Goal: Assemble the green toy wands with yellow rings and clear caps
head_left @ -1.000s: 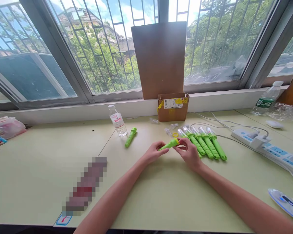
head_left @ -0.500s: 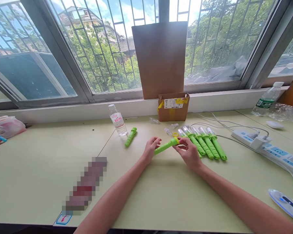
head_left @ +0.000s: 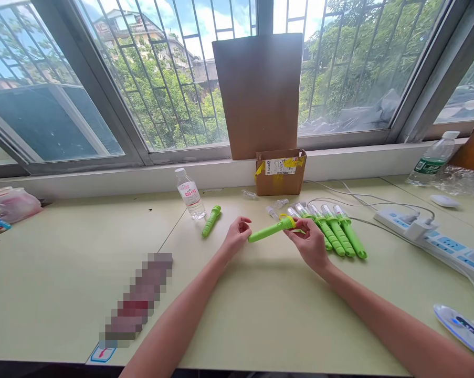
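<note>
1. Your bare left forearm (head_left: 189, 299) rises from the lower edge of the view, slanting inward to the right.
2. Your left hand (head_left: 235, 236) has its fingers loosely curled, short of a fist.
3. Your bare right forearm (head_left: 382, 304) enters from the lower right corner, slanting inward to the left.
4. Your right hand (head_left: 311, 242) holds a pinch between thumb and fingertips.
5. Your hands face each other, apart, roughly level.

Tube (head_left: 269, 231) between hands (head_left: 311, 245), box (head_left: 279, 184) behind
</note>
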The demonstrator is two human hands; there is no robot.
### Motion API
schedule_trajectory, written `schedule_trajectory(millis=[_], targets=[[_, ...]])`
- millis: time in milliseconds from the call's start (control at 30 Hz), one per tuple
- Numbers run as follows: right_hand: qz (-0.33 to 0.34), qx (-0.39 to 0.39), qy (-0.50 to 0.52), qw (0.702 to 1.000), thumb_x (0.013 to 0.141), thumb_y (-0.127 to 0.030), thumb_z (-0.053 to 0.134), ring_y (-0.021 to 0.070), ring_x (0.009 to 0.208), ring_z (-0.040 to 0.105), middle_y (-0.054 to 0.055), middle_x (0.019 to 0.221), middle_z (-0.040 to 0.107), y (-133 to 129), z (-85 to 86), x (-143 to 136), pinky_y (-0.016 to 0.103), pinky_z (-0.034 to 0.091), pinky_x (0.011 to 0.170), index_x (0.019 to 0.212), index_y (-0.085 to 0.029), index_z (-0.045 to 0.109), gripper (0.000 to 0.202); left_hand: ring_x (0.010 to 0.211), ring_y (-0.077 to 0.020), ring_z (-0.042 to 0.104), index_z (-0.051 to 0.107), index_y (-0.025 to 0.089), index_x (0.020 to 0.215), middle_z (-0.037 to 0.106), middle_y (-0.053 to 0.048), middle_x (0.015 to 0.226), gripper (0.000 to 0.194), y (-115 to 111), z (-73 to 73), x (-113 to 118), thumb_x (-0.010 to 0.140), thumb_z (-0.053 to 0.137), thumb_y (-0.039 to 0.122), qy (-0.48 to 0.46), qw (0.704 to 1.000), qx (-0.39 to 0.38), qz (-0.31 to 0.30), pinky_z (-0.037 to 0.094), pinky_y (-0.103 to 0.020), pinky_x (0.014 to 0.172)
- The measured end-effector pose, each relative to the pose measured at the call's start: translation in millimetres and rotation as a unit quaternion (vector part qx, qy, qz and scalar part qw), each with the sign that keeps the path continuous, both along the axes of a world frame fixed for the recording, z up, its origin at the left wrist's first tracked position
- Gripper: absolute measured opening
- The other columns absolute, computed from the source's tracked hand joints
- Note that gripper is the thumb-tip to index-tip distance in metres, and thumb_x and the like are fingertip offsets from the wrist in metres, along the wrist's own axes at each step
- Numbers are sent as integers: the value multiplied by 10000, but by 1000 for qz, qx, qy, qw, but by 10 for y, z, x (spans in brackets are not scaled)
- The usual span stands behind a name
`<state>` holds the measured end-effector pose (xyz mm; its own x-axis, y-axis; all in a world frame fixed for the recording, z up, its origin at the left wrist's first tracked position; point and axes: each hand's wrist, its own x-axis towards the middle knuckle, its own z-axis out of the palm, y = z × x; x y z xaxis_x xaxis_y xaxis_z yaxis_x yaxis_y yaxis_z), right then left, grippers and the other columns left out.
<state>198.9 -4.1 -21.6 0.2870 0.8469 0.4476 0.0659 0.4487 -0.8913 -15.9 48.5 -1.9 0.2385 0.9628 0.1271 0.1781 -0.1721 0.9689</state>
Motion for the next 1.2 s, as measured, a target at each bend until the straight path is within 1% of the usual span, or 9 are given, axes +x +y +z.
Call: schedule_trajectory(millis=[367,433,533,633,800,900,967,1067,1200], targets=[[-13,5,33,999,660,-361,765,192,819,655,85,1048,634,15,62,21,387,573,762,843,-188,525,348,569,-73,409,470,173,883,425,57,649,267,5,-28,1,624,523,138,26,1000,6,-1,296,-185,494],[-12,5,38,999,658,-354,767,192,831,653,82,1039,638,4,83,21,384,570,771,843,-190,522,348,559,-71,401,464,177,906,417,66,637,291,-56,13,-33,624,526,138,55,998,10,-33,301,-185,498],[-9,7,44,999,658,-341,769,195,851,649,79,1029,638,-11,109,14,378,568,771,837,-192,518,342,554,-74,406,464,192,920,431,75,615,309,-164,78,-140,623,517,122,130,982,21,-135,330,-191,518],[-7,6,46,999,660,-336,768,198,854,649,77,1024,637,-18,118,4,375,570,760,841,-193,519,339,556,-77,431,463,196,937,470,68,630,329,-236,126,-225,623,514,114,171,968,26,-181,359,-196,534],[-4,3,52,999,644,-343,777,203,838,655,75,1009,636,-17,110,3,382,571,749,836,-193,520,354,736,-114,524,438,221,1117,547,1,916,540,-260,178,-227,600,557,117,175,959,15,-222,409,-200,590],[-6,5,52,999,642,-342,779,204,844,655,75,1007,632,-16,104,11,378,572,746,835,-192,519,357,919,-155,513,413,243,1188,511,-27,1048,613,-256,184,-213,608,586,142,164,965,34,-200,431,-221,688],[-5,6,48,999,644,-341,778,203,851,653,78,1016,630,-16,101,14,375,573,744,836,-191,518,356,908,-152,500,461,227,1127,510,-19,971,504,-249,175,-205,641,585,173,162,971,53,-169,427,-237,727],[0,6,40,999,646,-349,776,200,849,650,79,1014,632,-18,94,13,372,572,740,840,-190,519,360,730,-115,475,501,208,1015,479,24,776,351,-245,154,-184,670,566,194,150,975,58,-151,413,-229,660],[4,2,37,999,640,-376,776,195,827,651,72,996,635,-21,91,7,371,573,738,835,-191,516,374,635,-99,453,507,213,1059,472,46,696,417,-277,156,-157,649,532,145,151,971,37,-181,390,-210,590]])
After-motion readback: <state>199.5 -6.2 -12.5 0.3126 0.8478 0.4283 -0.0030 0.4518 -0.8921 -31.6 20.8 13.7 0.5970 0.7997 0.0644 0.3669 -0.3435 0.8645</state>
